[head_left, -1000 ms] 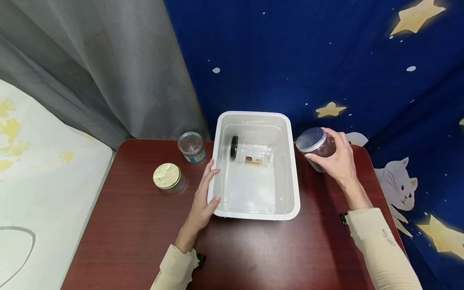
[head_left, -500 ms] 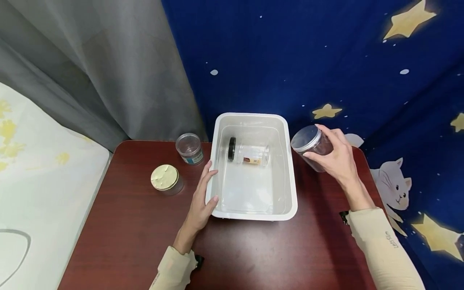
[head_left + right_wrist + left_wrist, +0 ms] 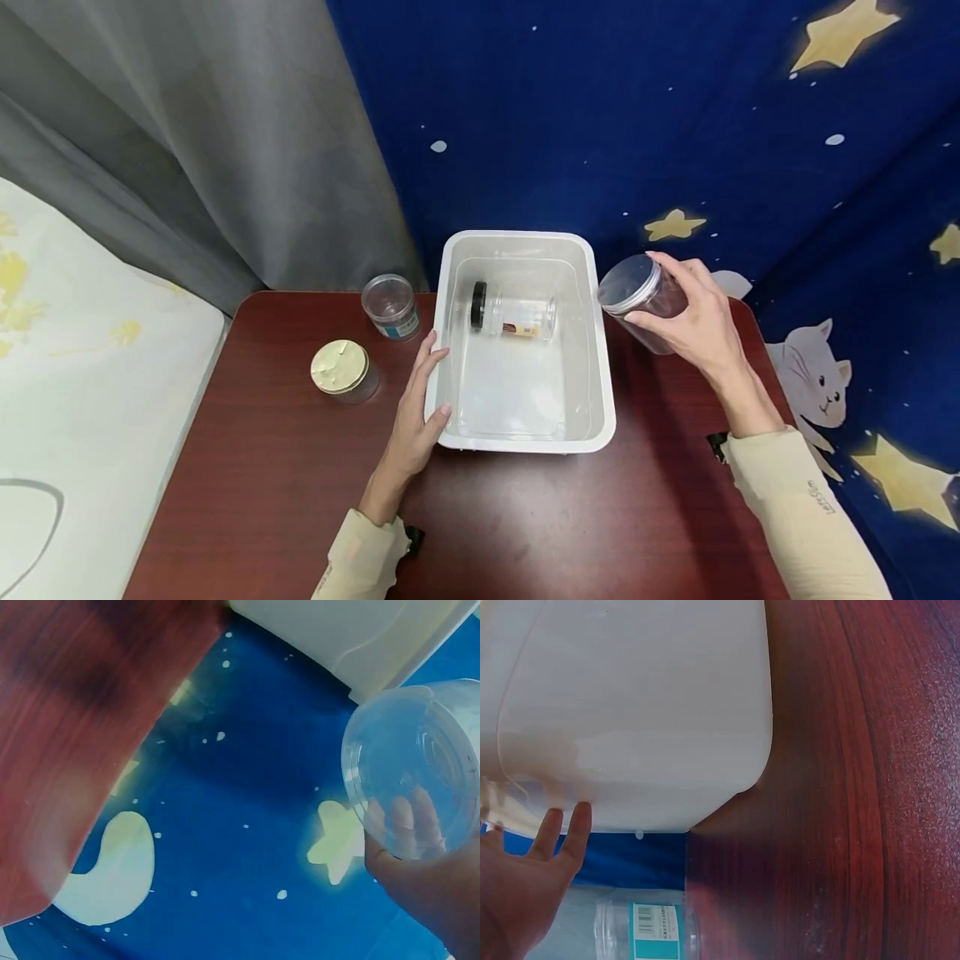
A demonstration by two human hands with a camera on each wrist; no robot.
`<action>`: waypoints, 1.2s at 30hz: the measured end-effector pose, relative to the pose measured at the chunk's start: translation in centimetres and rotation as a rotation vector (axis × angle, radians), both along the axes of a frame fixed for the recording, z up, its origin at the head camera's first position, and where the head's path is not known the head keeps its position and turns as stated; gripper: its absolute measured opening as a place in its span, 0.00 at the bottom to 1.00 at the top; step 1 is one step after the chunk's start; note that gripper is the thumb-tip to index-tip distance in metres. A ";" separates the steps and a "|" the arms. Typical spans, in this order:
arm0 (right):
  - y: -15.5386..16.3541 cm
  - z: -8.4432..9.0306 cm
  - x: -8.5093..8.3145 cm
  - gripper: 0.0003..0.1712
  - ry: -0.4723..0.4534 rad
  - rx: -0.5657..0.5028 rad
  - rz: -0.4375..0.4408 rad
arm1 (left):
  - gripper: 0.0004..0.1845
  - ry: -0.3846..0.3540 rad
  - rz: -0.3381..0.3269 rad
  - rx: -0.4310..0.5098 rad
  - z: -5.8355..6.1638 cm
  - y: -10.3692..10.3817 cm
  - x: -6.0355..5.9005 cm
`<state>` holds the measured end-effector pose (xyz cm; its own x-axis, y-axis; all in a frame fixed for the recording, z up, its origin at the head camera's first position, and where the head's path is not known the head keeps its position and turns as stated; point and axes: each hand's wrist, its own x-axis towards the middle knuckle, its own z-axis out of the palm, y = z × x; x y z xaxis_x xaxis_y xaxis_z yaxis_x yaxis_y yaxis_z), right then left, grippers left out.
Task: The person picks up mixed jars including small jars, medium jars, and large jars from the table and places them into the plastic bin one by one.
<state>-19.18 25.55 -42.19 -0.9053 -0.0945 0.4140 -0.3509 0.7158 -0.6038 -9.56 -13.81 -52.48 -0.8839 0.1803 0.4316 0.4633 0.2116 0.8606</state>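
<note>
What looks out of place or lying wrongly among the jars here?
The black-lidded jar lies on its side inside the white bin, while the two jars left of the bin stand upright. No spill or damage shows.

Right hand gripping clear jar beside white tub, left hand on its rim

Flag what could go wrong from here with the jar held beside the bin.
1. The right hand holds the clear jar tilted, off the table, beside the white bin; it might clip the rim.
2. A black-lidded jar already lies on its side in the bin; a dropped jar could strike it.
3. The left hand only rests against the bin's wall, so a knock may shift it.
</note>
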 end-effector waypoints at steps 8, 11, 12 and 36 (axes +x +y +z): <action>-0.9 1.9 -0.1 0.52 0.012 0.066 0.062 | 0.34 0.009 -0.002 0.007 -0.1 0.0 -0.1; -1.2 2.6 -0.2 0.51 0.032 0.090 0.090 | 0.34 0.009 -0.004 0.006 -0.1 0.0 -0.1; -1.3 2.7 -0.2 0.52 0.035 0.091 0.094 | 0.34 0.008 -0.005 0.008 -0.2 0.0 -0.1; -5.3 4.0 -0.8 0.55 0.068 0.204 0.222 | 0.33 -0.001 0.004 0.012 0.1 0.1 -0.1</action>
<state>-19.96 20.22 -38.16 -0.8245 -0.3737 0.4249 -0.5463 0.7212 -0.4258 -9.68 -13.75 -52.34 -0.8849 0.1720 0.4328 0.4618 0.2034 0.8634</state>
